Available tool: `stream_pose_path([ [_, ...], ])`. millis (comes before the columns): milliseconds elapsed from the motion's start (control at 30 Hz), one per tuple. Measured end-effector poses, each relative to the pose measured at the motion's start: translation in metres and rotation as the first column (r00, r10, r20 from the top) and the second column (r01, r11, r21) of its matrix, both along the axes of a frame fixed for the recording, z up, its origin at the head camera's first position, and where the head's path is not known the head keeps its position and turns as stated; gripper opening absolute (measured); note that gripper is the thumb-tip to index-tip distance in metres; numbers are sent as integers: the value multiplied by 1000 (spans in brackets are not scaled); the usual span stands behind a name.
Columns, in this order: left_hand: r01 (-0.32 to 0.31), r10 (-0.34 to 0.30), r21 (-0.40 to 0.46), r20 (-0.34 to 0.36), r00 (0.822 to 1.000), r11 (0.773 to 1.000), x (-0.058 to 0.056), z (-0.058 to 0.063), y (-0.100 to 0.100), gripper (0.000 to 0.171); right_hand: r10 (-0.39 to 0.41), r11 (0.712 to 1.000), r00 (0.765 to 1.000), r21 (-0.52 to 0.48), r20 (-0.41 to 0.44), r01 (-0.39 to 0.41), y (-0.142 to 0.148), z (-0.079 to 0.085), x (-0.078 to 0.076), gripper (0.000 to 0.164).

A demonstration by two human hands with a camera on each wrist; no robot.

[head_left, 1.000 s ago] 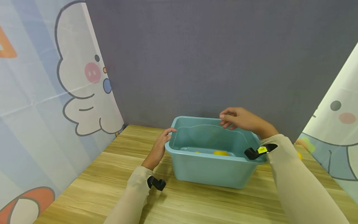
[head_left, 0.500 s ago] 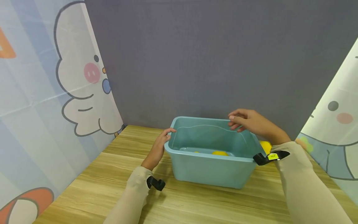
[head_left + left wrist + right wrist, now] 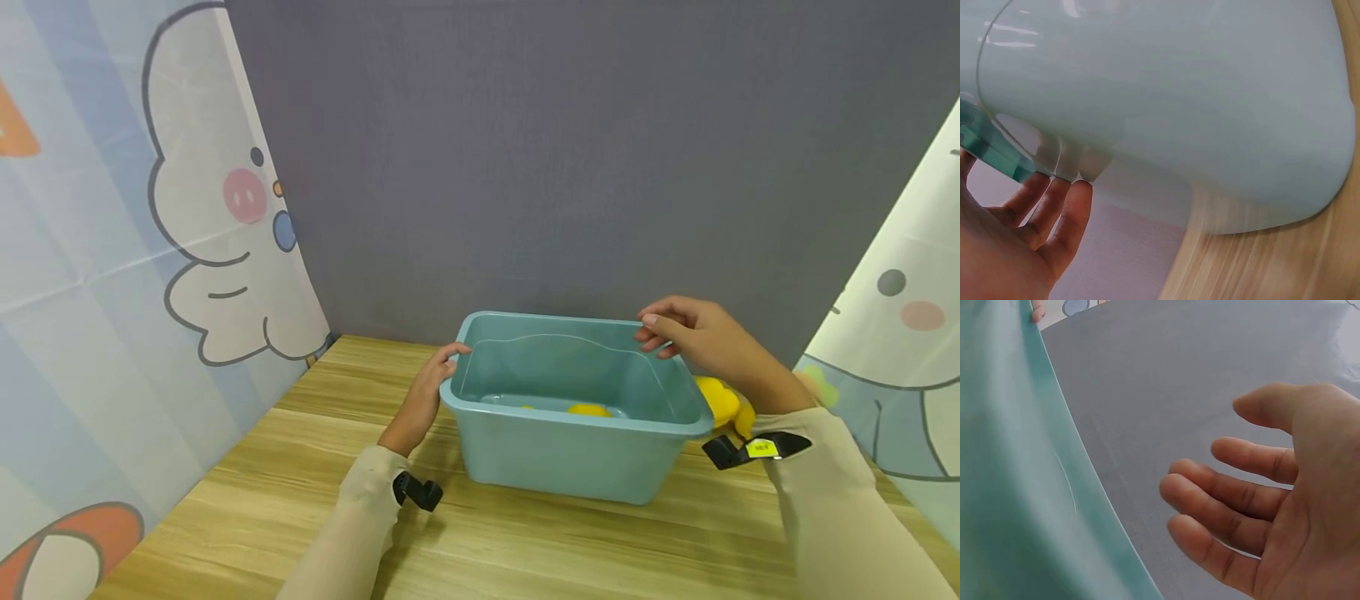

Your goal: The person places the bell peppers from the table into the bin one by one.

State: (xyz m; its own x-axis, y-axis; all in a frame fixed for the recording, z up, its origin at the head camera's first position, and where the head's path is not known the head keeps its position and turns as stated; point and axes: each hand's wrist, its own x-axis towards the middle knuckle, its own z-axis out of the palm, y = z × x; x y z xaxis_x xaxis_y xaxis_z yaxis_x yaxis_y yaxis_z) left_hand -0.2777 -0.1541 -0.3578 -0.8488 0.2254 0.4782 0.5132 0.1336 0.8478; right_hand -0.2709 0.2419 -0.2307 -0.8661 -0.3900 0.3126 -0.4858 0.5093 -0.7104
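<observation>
A pale teal plastic tub [image 3: 558, 454] stands on the wooden table. My left hand [image 3: 423, 393] holds its left rim, one finger hooked over the edge; in the left wrist view, several fingertips [image 3: 1079, 190] press the outer wall. My right hand [image 3: 693, 333] hovers at the tub's back right corner, fingers loosely bent and holding nothing. The right wrist view shows that palm beside the tub's rim [image 3: 1085, 450]. Inside the tub lies a yellow object [image 3: 588, 410], mostly hidden by the front wall. Another yellow object [image 3: 720, 402], rounded and lumpy, is outside, under my right wrist.
The wooden table [image 3: 285, 492] extends left and in front of the tub. A dark grey panel [image 3: 487, 167] rises behind it. Cartoon-printed cloths [image 3: 82, 250] hang on both sides.
My right hand has moved right, from over the tub's back rim to its right corner. More of the yellow object outside has come into view. My left hand has stayed put.
</observation>
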Motion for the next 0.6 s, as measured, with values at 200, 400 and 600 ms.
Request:
stream_pose_path([
  [200,0,0,3,9,1000,1000,0,-1,0,41,-16,999,1000,-39,-21,15,9,-8,7,38],
  [400,-12,12,0,15,1000,1000,0,-1,0,39,-24,994,1000,-105,-7,24,19,-16,17,38],
  [600,-9,9,-4,16,1000,1000,-1,-1,0,41,-20,985,1000,-174,-19,17,25,-24,27,34],
])
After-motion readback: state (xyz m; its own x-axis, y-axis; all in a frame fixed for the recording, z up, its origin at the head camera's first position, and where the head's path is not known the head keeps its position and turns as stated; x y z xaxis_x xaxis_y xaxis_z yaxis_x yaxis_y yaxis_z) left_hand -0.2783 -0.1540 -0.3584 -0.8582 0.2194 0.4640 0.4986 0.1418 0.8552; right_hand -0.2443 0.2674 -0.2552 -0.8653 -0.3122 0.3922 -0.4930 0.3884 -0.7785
